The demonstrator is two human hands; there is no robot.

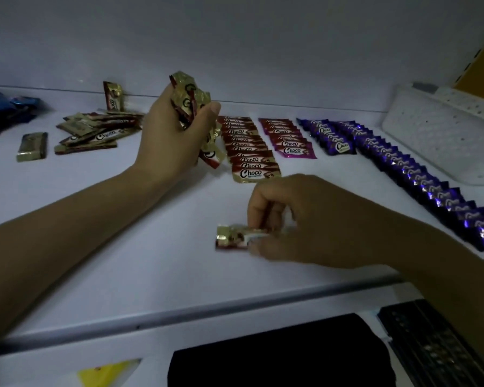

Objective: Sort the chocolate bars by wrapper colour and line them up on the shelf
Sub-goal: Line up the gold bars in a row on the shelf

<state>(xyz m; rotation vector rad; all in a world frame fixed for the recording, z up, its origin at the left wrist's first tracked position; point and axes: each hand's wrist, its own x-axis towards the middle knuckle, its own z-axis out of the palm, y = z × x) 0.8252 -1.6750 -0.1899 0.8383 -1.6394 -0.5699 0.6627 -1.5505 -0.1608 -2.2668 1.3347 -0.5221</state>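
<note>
My left hand (176, 132) grips a bunch of gold-and-red chocolate bars (186, 96), held upright above the white shelf (123, 233). My right hand (296, 222) pinches a single gold-and-red bar (232, 238) lying on the shelf near its front edge. Behind it runs an overlapping row of gold-and-red bars (249, 148). To the right lie a short row of pink bars (288, 138), a short row of purple bars (329, 135) and a long diagonal row of purple bars (419, 177). A loose pile of gold-and-red bars (95, 131) sits at the back left.
Blue wrappers (9, 110) lie at the far left. A single gold bar (32, 146) lies apart, and another (113, 96) leans on the back wall. A white perforated tray (444, 135) stands at the right. Below the shelf edge are a black item (277, 358) and a dark basket (436, 344).
</note>
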